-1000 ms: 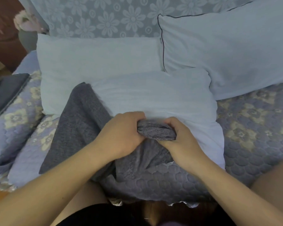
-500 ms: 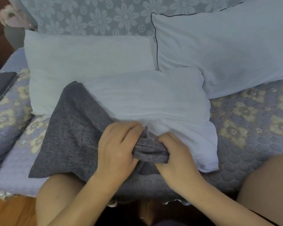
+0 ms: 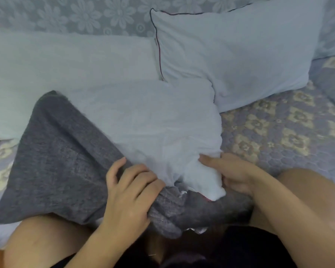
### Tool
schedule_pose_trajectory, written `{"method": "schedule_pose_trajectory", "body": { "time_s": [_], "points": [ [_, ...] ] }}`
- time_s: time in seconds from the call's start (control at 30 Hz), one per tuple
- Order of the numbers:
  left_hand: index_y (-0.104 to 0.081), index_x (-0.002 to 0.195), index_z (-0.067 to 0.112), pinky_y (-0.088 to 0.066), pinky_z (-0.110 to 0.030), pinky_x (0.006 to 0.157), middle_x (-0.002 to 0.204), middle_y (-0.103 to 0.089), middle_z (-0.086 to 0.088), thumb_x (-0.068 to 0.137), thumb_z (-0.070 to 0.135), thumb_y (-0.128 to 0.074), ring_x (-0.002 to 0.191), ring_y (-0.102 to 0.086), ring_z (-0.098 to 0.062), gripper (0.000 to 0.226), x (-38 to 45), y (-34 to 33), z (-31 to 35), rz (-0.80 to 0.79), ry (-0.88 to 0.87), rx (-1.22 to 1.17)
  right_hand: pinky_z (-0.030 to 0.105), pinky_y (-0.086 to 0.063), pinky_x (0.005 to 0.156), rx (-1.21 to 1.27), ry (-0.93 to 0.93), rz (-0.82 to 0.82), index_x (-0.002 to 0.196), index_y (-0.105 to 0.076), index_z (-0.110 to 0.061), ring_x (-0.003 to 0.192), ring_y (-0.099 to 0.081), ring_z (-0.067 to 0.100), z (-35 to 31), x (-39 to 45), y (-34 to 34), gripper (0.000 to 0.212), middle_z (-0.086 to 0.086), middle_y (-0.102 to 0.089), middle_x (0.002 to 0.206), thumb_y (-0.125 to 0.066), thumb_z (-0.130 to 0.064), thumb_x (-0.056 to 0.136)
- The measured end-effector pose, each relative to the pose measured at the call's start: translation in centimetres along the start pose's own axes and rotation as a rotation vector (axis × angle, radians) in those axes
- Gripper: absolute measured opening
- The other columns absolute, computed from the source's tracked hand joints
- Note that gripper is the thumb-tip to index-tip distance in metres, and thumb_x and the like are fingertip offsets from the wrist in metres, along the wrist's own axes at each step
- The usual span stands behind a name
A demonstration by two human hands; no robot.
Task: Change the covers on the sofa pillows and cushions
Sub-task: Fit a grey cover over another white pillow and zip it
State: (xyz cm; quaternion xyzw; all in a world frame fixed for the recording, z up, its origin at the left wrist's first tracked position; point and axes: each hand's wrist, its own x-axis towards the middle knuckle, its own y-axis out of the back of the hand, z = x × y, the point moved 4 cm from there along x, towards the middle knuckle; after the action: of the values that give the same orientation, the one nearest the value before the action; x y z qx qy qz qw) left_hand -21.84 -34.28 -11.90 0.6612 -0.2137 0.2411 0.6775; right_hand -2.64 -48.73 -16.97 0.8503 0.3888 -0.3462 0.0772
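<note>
Item: white pillow insert (image 3: 143, 120), front edge of sofa seat (image 3: 278, 132), its near-left part sheathed in grey cover (image 3: 62, 161). Left hand (image 3: 132, 192) clenched the cover's mouth; right hand (image 3: 234, 175) gripped the insert's corner. Advice: feed corners first, mouth held wide.

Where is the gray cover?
The gray cover lies lower left in the head view, over the white pillow's near end, gripped by the left hand.

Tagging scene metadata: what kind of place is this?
Likely a home living room: a sofa with a floral backrest cover, a quilted seat cover, and bare white pillows leaning on it.
</note>
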Motion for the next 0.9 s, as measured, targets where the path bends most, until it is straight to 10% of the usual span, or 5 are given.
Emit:
{"method": "schedule_pose_trajectory", "body": {
  "time_s": [0.1, 0.27, 0.53, 0.7, 0.9],
  "points": [
    [-0.074, 0.082, 0.014, -0.028, -0.048, 0.109, 0.086, -0.069, 0.001, 0.074, 0.0, -0.073, 0.096, -0.058, -0.021, 0.016, -0.7, -0.5, 1.0, 0.022, -0.036, -0.012, 0.055, -0.052, 0.1, 0.043, 0.148, -0.071, 0.119, -0.068, -0.009, 0.115, -0.066, 0.031, -3.7, 0.0, -4.1, 0.03, 0.011, -0.072, 0.118, -0.065, -0.027, 0.096],
    [-0.057, 0.095, 0.018, -0.03, -0.048, 0.106, 0.091, -0.065, 0.0, 0.088, 0.014, -0.054, 0.096, -0.056, -0.022, 0.009, -0.3, 0.3, 0.0, 0.16, 0.044, -0.033, 0.028, -0.057, 0.062, 0.107, 0.127, -0.064, 0.119, -0.065, -0.001, 0.082, -0.071, 0.017, -4.9, 0.0, -9.9, 0.032, 0.009, -0.073, 0.101, -0.064, -0.026, 0.098],
    [-0.056, 0.106, 0.019, -0.025, -0.053, 0.112, 0.11, -0.052, -0.003, 0.079, 0.017, -0.066, 0.109, -0.055, -0.03, 0.029, -0.8, 0.5, -0.1, 0.078, 0.105, 0.027, 0.046, -0.059, 0.088, 0.242, 0.083, -0.061, 0.118, -0.066, -0.004, 0.102, -0.072, 0.029, -2.2, -0.5, -8.6, 0.028, 0.012, -0.075, 0.11, -0.068, -0.019, 0.095],
    [-0.054, 0.119, 0.014, -0.03, -0.059, 0.098, 0.127, -0.038, -0.018, 0.062, -0.004, -0.076, 0.121, -0.04, -0.042, 0.064, 0.3, 1.5, 0.8, 0.111, 0.444, 0.226, 0.042, -0.055, 0.082, 0.314, 0.031, -0.068, 0.122, -0.065, -0.006, 0.104, -0.07, 0.033, -1.3, -0.9, -9.0, 0.036, 0.012, -0.073, 0.112, -0.071, -0.025, 0.092],
    [-0.028, 0.075, 0.034, -0.035, -0.039, 0.064, 0.074, -0.041, 0.006, 0.072, 0.0, -0.07, 0.065, -0.041, -0.009, 0.054, -2.1, 2.6, 1.9, 0.101, 0.99, -0.113, 0.034, -0.047, 0.067, 0.487, -0.031, -0.239, 0.125, -0.062, -0.001, 0.091, -0.047, 0.028, -1.0, -2.3, -9.7, 0.039, 0.016, -0.055, 0.105, -0.067, -0.011, 0.088]
  ]
}}
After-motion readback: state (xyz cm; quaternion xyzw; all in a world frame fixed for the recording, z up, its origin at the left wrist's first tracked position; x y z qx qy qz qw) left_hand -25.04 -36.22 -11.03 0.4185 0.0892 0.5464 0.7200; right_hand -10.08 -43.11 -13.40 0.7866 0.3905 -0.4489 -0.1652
